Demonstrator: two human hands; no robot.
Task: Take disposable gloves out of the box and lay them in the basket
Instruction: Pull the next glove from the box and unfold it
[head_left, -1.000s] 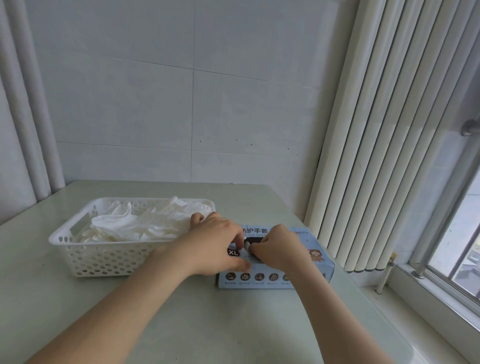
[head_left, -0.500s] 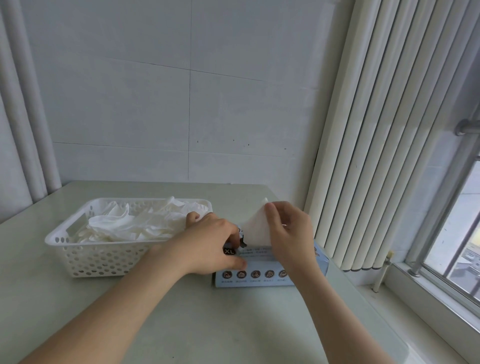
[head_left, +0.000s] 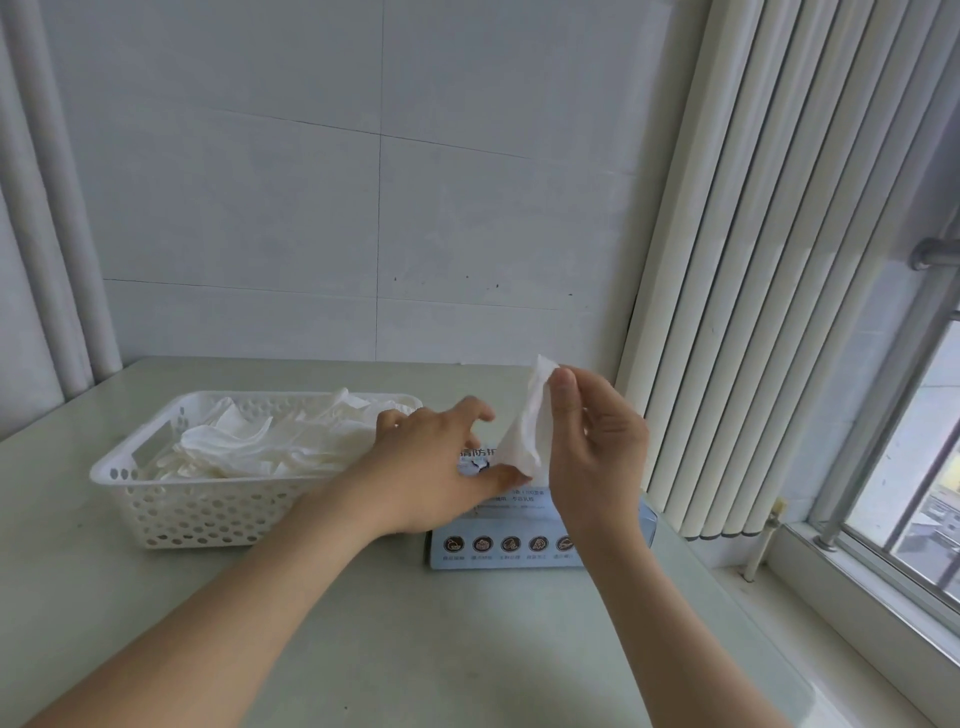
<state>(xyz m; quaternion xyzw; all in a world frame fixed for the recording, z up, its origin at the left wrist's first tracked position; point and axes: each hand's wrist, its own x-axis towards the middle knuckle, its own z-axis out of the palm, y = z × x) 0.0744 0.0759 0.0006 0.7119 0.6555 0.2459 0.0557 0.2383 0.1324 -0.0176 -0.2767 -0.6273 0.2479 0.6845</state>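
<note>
While my right hand (head_left: 597, 447) pinches the thin white disposable glove (head_left: 530, 431) by its top, long axis near upright over the pale blue cardboard box (head_left: 519, 540), left hand (head_left: 436, 467) rests on the box with fingers loosely spread; white perforated plastic basket (head_left: 119, 473) lies left, nearer that hand.

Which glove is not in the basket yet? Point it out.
The glove pinched by the right hand above the blue box; the other gloves all lie heaped in the white basket.
</note>
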